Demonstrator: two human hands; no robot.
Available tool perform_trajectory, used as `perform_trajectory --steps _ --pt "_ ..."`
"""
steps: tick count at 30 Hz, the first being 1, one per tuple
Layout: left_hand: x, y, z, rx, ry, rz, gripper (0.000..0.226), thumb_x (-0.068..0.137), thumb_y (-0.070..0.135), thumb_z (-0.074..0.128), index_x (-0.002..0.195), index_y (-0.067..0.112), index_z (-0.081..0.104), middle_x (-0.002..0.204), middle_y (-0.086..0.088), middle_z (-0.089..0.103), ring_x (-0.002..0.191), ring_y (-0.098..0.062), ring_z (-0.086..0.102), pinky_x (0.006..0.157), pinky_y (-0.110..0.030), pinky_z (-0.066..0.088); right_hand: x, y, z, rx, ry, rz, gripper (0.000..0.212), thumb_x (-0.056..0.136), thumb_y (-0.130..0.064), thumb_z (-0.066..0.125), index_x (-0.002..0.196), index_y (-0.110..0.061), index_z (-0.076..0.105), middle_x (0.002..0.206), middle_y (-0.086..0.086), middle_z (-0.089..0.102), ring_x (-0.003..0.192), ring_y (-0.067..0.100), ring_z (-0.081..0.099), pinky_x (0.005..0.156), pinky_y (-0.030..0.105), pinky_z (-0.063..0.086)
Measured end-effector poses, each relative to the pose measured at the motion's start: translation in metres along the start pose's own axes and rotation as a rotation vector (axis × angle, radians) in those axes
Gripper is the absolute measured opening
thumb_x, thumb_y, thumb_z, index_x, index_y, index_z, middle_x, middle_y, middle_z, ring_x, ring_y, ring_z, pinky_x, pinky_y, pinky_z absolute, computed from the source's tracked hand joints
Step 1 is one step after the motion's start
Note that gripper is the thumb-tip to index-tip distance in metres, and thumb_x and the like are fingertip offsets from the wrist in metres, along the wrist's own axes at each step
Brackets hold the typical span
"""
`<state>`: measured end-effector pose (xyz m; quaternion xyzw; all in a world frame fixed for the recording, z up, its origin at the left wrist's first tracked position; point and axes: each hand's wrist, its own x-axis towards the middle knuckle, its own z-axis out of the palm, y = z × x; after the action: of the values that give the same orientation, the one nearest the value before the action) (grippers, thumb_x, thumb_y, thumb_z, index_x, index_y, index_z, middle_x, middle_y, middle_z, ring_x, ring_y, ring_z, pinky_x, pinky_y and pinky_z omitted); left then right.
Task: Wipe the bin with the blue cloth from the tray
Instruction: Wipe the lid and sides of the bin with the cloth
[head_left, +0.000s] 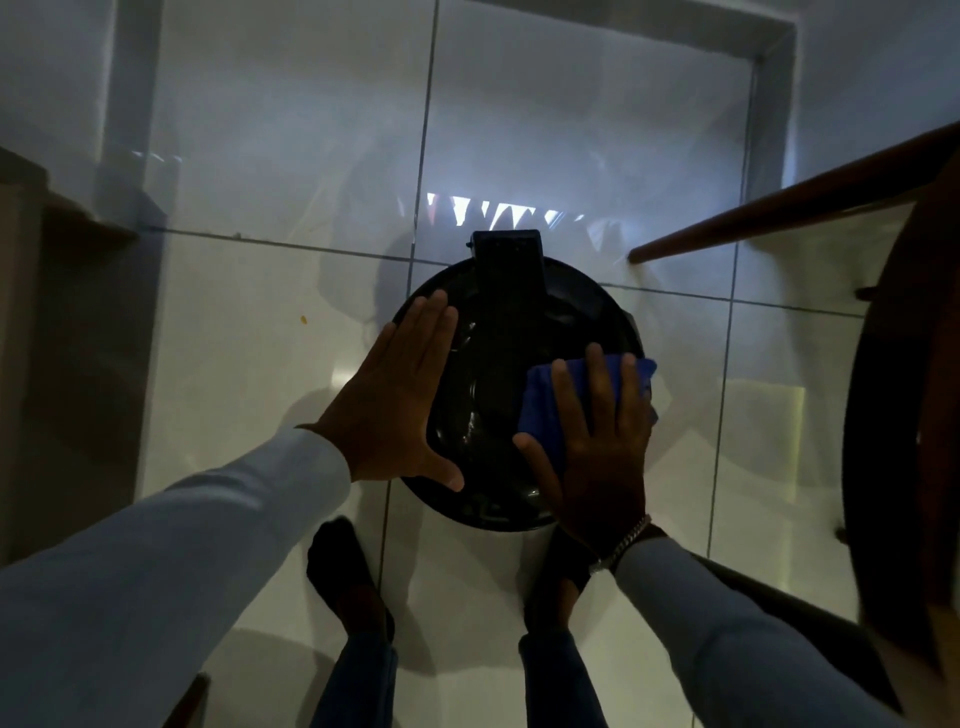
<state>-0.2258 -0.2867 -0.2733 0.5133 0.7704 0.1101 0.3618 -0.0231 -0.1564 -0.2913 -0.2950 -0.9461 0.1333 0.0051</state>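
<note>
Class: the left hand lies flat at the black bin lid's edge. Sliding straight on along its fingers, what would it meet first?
Probably the raised black hinge block at the round black bin lid's far edge; the left hand might pass beside it, since depth is unclear.

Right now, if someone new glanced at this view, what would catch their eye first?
Probably the blue cloth, pressed flat under the right hand on the right side of the round black bin lid at centre. Next, the left hand spread open against the lid's left edge, then the glossy white tiled floor all around.
</note>
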Motion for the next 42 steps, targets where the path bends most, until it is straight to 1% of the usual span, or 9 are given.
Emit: perform_trajectory --steps 7,11,16,20,24,30,33,37,42 --pt "0.0 0.002 -0.002 0.018 0.007 -0.013 0.148 0.05 0.079 0.069 0.146 0.02 -0.027 0.154 0.004 -0.036 0.143 -0.015 -0.032 0.116 -0.031 -0.017 0.078 -0.016 -0.005 0.061 0.07 0.248 0.067 0.094 -0.053 0.046 0.15 -0.022 0.026 0.159 0.014 0.027 0.145 0.042 0.022 0.109 0.066 0.031" --pt "0.0 0.004 -0.003 0.033 0.001 -0.03 0.148 0.048 0.079 0.069 0.147 0.02 -0.024 0.159 0.0 -0.028 0.146 -0.018 -0.027 0.121 -0.039 -0.006 0.038 -0.004 -0.001 0.088 0.08 0.177 0.068 0.093 -0.05 0.05 0.148 -0.02 0.022 0.158 0.017 0.026 0.146 0.043 0.018 0.114 0.064 0.026" --pt "0.001 0.003 -0.003 0.046 -0.006 -0.044 0.15 0.046 0.081 0.069 0.148 0.019 -0.022 0.16 -0.001 -0.026 0.146 -0.018 -0.027 0.12 -0.037 -0.007 -0.041 -0.042 0.012 0.094 -0.006 0.358 0.078 0.092 -0.058 0.038 0.153 -0.022 0.005 0.162 0.016 0.002 0.15 0.041 -0.001 0.118 0.065 0.014" --pt "0.001 0.003 -0.004 0.058 -0.017 -0.026 0.15 0.046 0.082 0.068 0.148 0.018 -0.022 0.159 -0.003 -0.027 0.146 -0.019 -0.028 0.119 -0.036 -0.009 -0.052 -0.048 0.016 0.046 -0.065 0.291 0.073 0.094 -0.057 0.03 0.153 -0.024 0.002 0.162 0.016 0.003 0.149 0.043 -0.001 0.117 0.068 0.015" --pt "0.0 0.001 -0.001 0.051 0.002 -0.001 0.148 0.047 0.082 0.067 0.148 0.018 -0.021 0.159 -0.001 -0.026 0.146 -0.018 -0.027 0.118 -0.036 -0.011 -0.007 -0.018 0.007 -0.022 -0.022 0.142 0.065 0.095 -0.049 0.036 0.15 -0.021 0.016 0.16 0.019 0.018 0.147 0.044 0.01 0.116 0.066 0.018" --pt "0.002 -0.003 0.003 0.019 0.029 0.013 0.148 0.047 0.082 0.066 0.147 0.02 -0.023 0.156 0.005 -0.032 0.144 -0.013 -0.031 0.116 -0.032 -0.016 0.077 -0.035 0.007 0.072 0.079 0.31 0.063 0.096 -0.045 0.042 0.151 -0.022 0.021 0.161 0.013 0.023 0.147 0.042 0.016 0.115 0.067 0.018" --pt "0.002 -0.004 0.004 0.011 0.029 0.006 0.149 0.046 0.082 0.067 0.147 0.021 -0.023 0.156 0.005 -0.032 0.144 -0.011 -0.031 0.115 -0.03 -0.017 0.053 -0.04 0.009 0.032 0.071 0.204 0.062 0.096 -0.046 0.042 0.15 -0.023 0.021 0.16 0.013 0.023 0.148 0.04 0.013 0.118 0.061 0.009" --pt "0.002 -0.003 0.003 -0.015 0.029 0.008 0.149 0.046 0.079 0.071 0.147 0.024 -0.024 0.153 0.009 -0.035 0.14 -0.006 -0.036 0.117 -0.034 -0.013 -0.03 -0.027 0.007 -0.057 -0.05 0.006 0.066 0.093 -0.051 0.04 0.15 -0.024 0.018 0.158 0.014 0.024 0.147 0.038 0.013 0.116 0.062 0.021" --pt "0.002 -0.004 0.004 -0.003 0.036 0.023 0.148 0.047 0.08 0.07 0.146 0.024 -0.026 0.15 0.011 -0.039 0.14 -0.008 -0.037 0.114 -0.032 -0.017 -0.002 -0.025 0.003 -0.003 0.033 0.202 0.062 0.093 -0.046 0.044 0.147 -0.022 0.025 0.156 0.016 0.029 0.145 0.042 0.022 0.117 0.059 0.025"
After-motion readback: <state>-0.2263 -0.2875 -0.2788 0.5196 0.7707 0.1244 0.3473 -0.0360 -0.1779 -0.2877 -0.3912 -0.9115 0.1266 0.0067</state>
